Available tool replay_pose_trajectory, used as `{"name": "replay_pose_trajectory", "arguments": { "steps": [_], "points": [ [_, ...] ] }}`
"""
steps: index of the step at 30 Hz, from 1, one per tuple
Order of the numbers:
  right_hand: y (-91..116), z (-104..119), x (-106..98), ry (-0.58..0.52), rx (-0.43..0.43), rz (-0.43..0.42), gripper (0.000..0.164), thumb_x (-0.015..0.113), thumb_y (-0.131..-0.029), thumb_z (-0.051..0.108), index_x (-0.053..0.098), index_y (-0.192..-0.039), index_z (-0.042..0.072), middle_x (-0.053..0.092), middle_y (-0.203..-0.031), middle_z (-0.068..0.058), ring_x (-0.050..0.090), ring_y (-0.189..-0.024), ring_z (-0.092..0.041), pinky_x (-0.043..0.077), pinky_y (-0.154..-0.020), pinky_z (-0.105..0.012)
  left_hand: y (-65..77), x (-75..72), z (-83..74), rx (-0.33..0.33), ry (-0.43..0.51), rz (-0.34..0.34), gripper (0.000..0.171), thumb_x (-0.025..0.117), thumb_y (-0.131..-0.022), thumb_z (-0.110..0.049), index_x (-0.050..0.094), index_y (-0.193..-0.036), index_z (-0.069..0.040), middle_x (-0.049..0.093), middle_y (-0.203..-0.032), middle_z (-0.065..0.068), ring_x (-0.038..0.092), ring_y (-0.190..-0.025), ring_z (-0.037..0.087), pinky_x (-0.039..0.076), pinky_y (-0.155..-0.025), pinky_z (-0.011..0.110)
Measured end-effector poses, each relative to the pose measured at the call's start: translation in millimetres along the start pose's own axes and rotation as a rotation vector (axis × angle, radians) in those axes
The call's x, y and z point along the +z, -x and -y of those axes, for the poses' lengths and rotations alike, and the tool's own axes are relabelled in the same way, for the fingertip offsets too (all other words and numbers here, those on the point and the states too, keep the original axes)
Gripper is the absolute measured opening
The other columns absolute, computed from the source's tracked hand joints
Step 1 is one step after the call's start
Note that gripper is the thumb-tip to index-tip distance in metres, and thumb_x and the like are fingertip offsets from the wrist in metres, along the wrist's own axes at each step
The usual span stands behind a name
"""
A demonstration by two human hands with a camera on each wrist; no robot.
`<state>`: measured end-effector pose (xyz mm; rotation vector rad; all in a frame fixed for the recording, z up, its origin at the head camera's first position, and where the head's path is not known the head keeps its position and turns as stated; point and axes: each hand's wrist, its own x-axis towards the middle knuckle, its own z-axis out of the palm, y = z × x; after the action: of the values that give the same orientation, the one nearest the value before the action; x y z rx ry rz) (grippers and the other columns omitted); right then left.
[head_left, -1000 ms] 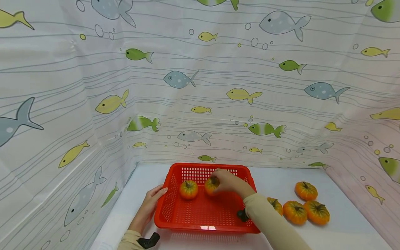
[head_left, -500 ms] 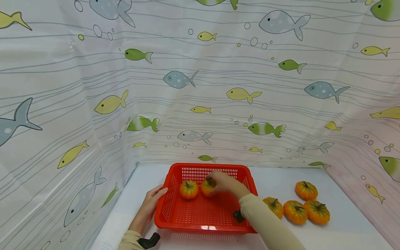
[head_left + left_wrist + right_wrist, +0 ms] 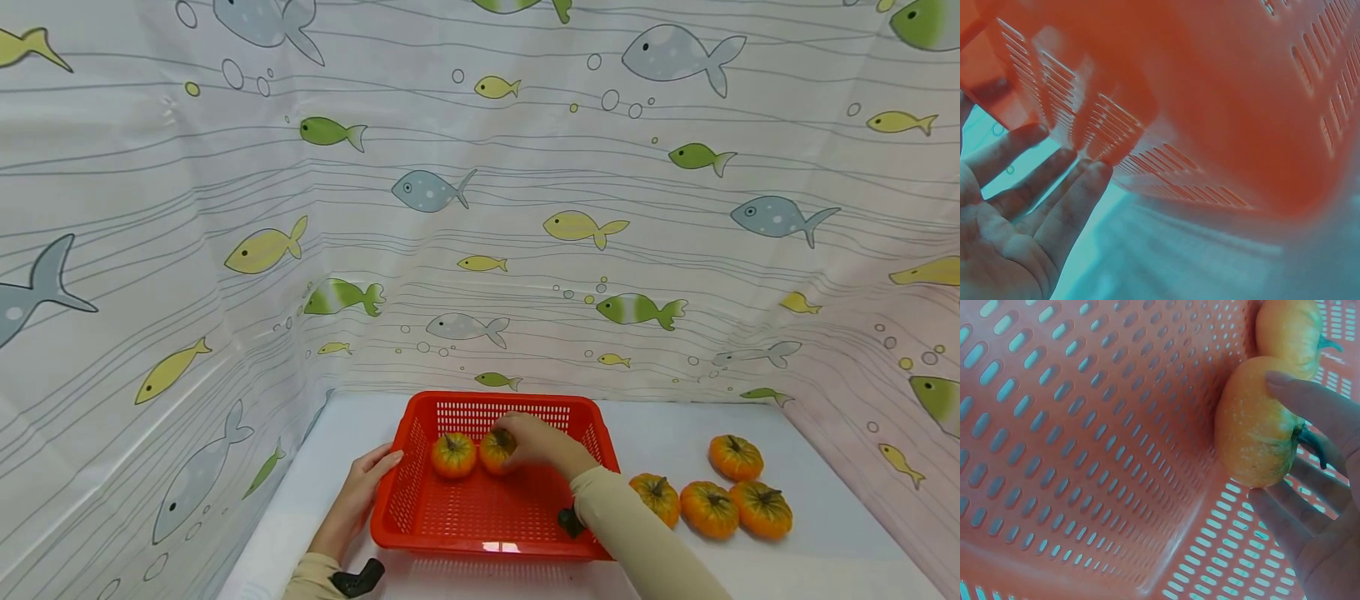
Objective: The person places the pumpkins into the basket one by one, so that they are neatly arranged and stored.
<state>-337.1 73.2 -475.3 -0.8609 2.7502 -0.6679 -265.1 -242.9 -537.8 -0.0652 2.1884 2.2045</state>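
Note:
In the head view, a red plastic basket [image 3: 495, 546] with slotted walls stands on the white table. My left hand [image 3: 362, 487] is at its left side; in the left wrist view its fairly straight fingers [image 3: 1079, 200] touch the outer slotted wall. Inside, my right hand [image 3: 536, 442] holds a small orange pumpkin [image 3: 493, 454] between thumb and fingers, near the back wall. The right wrist view shows the thumb on one side of this pumpkin [image 3: 1254, 425] and fingertips on the other, around its green stem. Close to its left sits another pumpkin [image 3: 453, 457] in the basket.
Several more pumpkins lie on the table right of the basket: one pumpkin [image 3: 657, 500] beside the right forearm, two pumpkins [image 3: 708, 509] side by side, and a pumpkin [image 3: 736, 457] behind them. A fish-patterned curtain [image 3: 525, 250] encloses the table at the back and sides.
My right hand has moved a little left with its pumpkin, bringing it nearer the other pumpkin in the basket. The left hand and the basket have stayed in place.

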Motion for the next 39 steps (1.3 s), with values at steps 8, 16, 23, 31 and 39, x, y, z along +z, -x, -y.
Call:
{"name": "replay_pose_trajectory", "arguments": {
  "steps": [8, 16, 23, 31, 39],
  "points": [
    [3, 1, -2, -0.01, 0.018, 0.011, 0.059, 0.088, -0.081, 0.026, 0.065, -0.134, 0.012, 0.068, -0.132, -0.005, 0.06, -0.124, -0.025, 0.052, -0.11, -0.047, 0.8, 0.3, -0.3, 0.003, 0.011, 0.006, 0.049, 0.059, -0.104, -0.028, 0.055, -0.147, -0.005, 0.064, -0.137, 0.019, 0.069, -0.106, 0.019, 0.062, -0.088, 0.029],
    [5, -3, -6, -0.044, 0.029, 0.001, 0.064, 0.088, -0.081, 0.029, 0.064, -0.138, 0.012, 0.066, -0.136, -0.006, 0.058, -0.129, -0.027, 0.05, -0.112, -0.049, 2.1, 0.4, -0.5, 0.004, 0.011, 0.008, 0.049, 0.059, -0.104, -0.028, 0.056, -0.147, -0.005, 0.065, -0.136, 0.02, 0.069, -0.105, 0.02, 0.062, -0.087, 0.03],
    [11, -6, -20, -0.045, 0.048, -0.013, 0.067, 0.087, -0.083, 0.026, 0.061, -0.143, 0.015, 0.06, -0.146, -0.006, 0.052, -0.14, -0.029, 0.043, -0.118, -0.051, 1.7, 0.5, -0.3, 0.003, 0.012, 0.003, 0.049, 0.059, -0.104, -0.028, 0.056, -0.147, -0.005, 0.065, -0.136, 0.019, 0.069, -0.105, 0.02, 0.062, -0.087, 0.029],
    [24, -13, -41, -0.027, 0.008, -0.06, 0.064, 0.087, -0.083, 0.024, 0.062, -0.141, 0.012, 0.062, -0.144, -0.006, 0.052, -0.139, -0.03, 0.042, -0.118, -0.053, 1.0, 0.4, 0.1, 0.005, 0.003, 0.008, 0.049, 0.059, -0.104, -0.028, 0.055, -0.147, -0.005, 0.064, -0.138, 0.02, 0.069, -0.106, 0.02, 0.062, -0.088, 0.03],
    [47, -27, -65, -0.041, 0.01, -0.127, 0.066, 0.088, -0.082, 0.03, 0.063, -0.139, 0.011, 0.064, -0.141, -0.009, 0.057, -0.133, -0.031, 0.047, -0.112, -0.054, 1.4, 0.9, -0.1, 0.008, 0.004, -0.001, 0.048, 0.059, -0.104, -0.027, 0.056, -0.146, -0.003, 0.065, -0.134, 0.02, 0.069, -0.103, 0.018, 0.062, -0.086, 0.028]
  ]
}}
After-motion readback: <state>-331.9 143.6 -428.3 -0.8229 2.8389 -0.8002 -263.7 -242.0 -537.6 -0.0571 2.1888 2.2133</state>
